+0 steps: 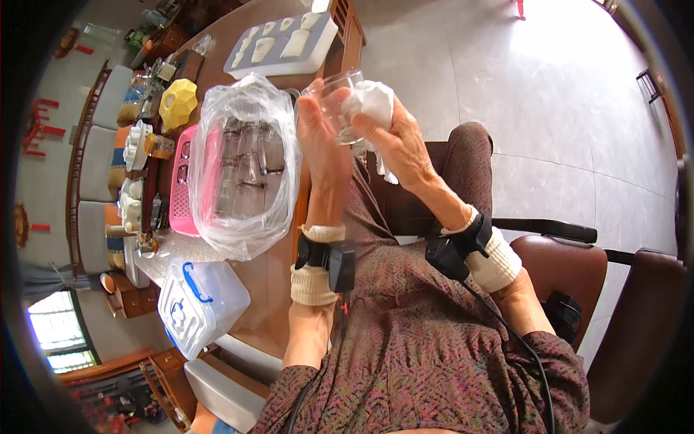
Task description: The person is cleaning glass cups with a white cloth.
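Observation:
My left hand (324,154) holds a clear drinking glass (332,100), tilted, its fingers seen behind the glass wall. A crumpled white cloth (378,100) is bunched in my right hand (404,144) and presses against the glass. My right thumb lies close to the glass base, and one end of the cloth hangs down below the palm. Just left of my left hand, a clear plastic bag (246,247) stands open on the table with several glasses (250,168) inside.
A pink perforated basket (181,217) sits partly behind the bag. At the table's far end is a foam tray (306,68) of pale cups. A clear lidded box (217,298) with blue clips stands nearer me. Beyond are a yellow faceted object (179,103) and white stacked dishes (135,145).

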The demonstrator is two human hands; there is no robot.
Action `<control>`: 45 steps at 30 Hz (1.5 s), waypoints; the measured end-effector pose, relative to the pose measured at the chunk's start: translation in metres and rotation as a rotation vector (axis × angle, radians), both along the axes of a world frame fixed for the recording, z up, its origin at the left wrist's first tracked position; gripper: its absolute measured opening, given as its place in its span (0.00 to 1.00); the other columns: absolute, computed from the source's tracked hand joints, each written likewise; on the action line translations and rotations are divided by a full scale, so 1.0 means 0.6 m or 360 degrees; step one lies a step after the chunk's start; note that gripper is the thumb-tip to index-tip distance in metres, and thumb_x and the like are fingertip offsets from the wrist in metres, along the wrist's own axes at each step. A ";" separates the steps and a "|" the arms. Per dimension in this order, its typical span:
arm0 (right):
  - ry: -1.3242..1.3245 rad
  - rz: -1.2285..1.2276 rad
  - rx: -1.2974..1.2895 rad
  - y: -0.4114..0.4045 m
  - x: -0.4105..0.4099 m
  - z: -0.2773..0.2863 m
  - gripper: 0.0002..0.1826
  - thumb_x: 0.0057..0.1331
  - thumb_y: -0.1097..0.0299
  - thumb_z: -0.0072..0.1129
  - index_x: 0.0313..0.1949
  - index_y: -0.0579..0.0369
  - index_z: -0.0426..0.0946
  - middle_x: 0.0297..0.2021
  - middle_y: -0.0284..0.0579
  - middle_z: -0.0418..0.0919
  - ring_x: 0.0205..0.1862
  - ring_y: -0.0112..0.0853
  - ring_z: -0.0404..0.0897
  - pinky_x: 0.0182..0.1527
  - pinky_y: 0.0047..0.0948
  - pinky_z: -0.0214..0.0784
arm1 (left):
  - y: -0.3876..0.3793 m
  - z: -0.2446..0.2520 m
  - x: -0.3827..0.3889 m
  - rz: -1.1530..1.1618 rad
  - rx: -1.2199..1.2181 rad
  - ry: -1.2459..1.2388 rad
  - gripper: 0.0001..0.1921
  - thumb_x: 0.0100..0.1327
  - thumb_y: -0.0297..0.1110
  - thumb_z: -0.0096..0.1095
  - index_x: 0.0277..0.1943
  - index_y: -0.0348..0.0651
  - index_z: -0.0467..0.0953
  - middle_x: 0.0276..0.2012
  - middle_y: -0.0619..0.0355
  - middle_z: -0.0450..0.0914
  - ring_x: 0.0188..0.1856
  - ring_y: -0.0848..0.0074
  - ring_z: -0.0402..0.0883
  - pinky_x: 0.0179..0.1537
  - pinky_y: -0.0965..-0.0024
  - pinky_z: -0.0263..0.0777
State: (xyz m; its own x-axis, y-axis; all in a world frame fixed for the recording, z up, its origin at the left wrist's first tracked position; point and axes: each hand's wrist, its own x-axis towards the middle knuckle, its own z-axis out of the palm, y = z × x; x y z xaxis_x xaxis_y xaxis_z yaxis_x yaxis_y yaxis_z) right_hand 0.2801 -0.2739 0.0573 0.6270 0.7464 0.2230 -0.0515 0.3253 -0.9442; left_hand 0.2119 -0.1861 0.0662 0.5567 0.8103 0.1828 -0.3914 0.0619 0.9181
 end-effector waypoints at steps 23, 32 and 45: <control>-0.0358 -0.0097 0.0115 0.055 0.038 0.047 0.21 0.67 0.52 0.48 0.51 0.53 0.74 0.42 0.52 0.73 0.45 0.43 0.74 0.46 0.37 0.67 | 0.003 0.045 -0.025 -0.0415 -0.0344 -0.0293 0.32 0.66 0.60 0.45 0.55 0.36 0.69 0.52 0.47 0.74 0.55 0.64 0.74 0.57 0.57 0.66; -0.0544 -0.0418 0.0043 0.041 0.002 0.028 0.22 0.66 0.61 0.50 0.55 0.60 0.67 0.45 0.55 0.70 0.46 0.45 0.73 0.47 0.37 0.66 | 0.022 0.029 -0.009 -0.0125 -0.0586 -0.0199 0.34 0.68 0.60 0.39 0.59 0.35 0.65 0.55 0.47 0.71 0.56 0.63 0.72 0.60 0.60 0.63; -0.0414 -0.0344 0.0107 0.057 0.010 0.068 0.19 0.66 0.60 0.49 0.49 0.63 0.72 0.41 0.56 0.73 0.44 0.47 0.74 0.45 0.38 0.67 | 0.029 0.037 -0.013 -0.0527 -0.0266 -0.0318 0.39 0.62 0.68 0.44 0.57 0.35 0.67 0.54 0.52 0.72 0.56 0.68 0.71 0.59 0.63 0.63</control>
